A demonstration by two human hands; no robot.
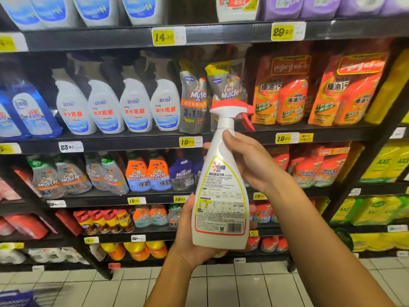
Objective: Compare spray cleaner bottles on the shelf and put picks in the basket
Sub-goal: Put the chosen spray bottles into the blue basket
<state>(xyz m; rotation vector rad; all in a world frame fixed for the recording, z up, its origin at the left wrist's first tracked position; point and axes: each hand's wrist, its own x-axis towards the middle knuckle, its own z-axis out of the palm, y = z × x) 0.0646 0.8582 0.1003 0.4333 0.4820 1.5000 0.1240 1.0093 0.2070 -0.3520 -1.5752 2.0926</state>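
Before dark shelves, left hand (194, 240) and right hand (250, 165) grip a glossy white plastic spray bottle (221, 196).

Black shelf rack (221, 34) filling the wall, row over row. Yellow price tags (163, 37) stuck along the shelf edges. Pale floor tiles (221, 286) with dark lines between them down below. A second black rack (376, 151) on the right, full of yellow packs (385, 167). Dim light between the rows.

Orange refill pouches (287, 94), yellow price tags (163, 37), pale tiled floor (221, 289), perhaps yellow bottles (385, 165) far right
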